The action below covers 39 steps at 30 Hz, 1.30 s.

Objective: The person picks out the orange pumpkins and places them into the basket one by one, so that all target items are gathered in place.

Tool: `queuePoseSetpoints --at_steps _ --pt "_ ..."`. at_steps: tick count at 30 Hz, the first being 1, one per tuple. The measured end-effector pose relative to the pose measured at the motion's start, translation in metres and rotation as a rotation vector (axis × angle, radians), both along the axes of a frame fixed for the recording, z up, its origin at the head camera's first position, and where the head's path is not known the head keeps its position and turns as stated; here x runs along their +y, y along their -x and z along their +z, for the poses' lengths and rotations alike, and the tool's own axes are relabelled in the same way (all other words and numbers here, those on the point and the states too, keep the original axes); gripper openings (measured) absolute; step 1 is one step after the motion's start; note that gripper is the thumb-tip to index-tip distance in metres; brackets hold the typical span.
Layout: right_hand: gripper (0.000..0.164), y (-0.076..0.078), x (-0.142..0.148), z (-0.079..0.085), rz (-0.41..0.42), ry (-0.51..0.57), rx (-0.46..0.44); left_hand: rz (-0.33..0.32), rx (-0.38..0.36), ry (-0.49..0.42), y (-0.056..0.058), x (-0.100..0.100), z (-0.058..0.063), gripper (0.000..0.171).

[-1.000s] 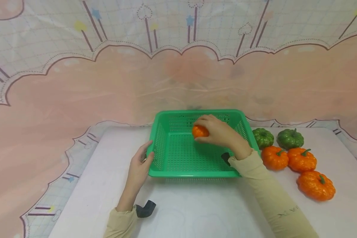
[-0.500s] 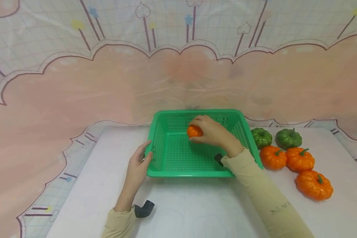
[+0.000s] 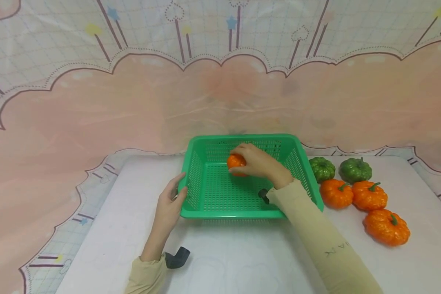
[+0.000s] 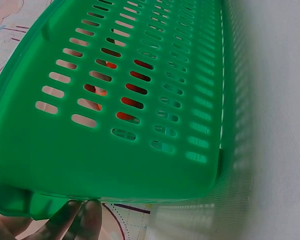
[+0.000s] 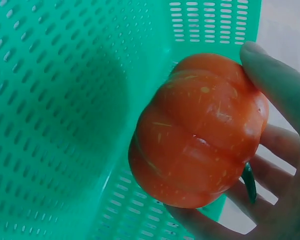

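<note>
With the right hand (image 3: 259, 163), gripping a glossy orange, ribbed pumpkin (image 5: 200, 132) with a green stem, between thumb and curved fingers. Held inside a green, rectangular, slotted plastic basket (image 3: 234, 214), somewhat left of its middle and nearer the back wall than the front. Impossible to tell whether touching the basket's floor. Compared with a second ago, carried farther left inside the basket, in the same grip.

With the left hand (image 3: 168, 203), touching the basket's left rim, thumb and fingers parted and loose, at the same spot on the rim as before. Glimpsed through the slots in the left wrist view: patches of orange.

Beside the basket's right wall, on the white table (image 3: 224, 257), lying unchanged since the earlier frames: behind, a glossy green, ribbed pumpkin just beside the basket (image 3: 321, 170) and a darker green, ribbed pumpkin (image 3: 355, 170); in front of these, three orange, ribbed pumpkins with green stems (image 3: 370, 196). Behind the table, hanging in peach and white, a patterned cloth (image 3: 220, 98).
</note>
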State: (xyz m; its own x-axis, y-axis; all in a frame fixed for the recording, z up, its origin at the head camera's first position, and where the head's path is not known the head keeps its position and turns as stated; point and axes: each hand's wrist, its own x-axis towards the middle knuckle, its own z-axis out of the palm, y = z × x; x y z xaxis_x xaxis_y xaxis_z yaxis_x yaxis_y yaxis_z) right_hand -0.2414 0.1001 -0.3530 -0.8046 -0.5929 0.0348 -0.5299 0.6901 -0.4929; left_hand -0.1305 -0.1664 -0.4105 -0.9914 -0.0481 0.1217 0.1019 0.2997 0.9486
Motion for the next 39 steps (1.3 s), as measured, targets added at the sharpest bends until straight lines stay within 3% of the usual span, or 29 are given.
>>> queuePoseSetpoints --at_steps 18,39 --pt "0.055 0.017 -0.014 -0.013 0.024 -0.047 -0.038 0.003 0.016 0.005 0.0 0.0 -0.001 0.044" --pt "0.05 0.025 -0.017 -0.022 0.049 -0.076 -0.068 0.009 0.013 0.013 0.0 0.001 0.001 0.044"
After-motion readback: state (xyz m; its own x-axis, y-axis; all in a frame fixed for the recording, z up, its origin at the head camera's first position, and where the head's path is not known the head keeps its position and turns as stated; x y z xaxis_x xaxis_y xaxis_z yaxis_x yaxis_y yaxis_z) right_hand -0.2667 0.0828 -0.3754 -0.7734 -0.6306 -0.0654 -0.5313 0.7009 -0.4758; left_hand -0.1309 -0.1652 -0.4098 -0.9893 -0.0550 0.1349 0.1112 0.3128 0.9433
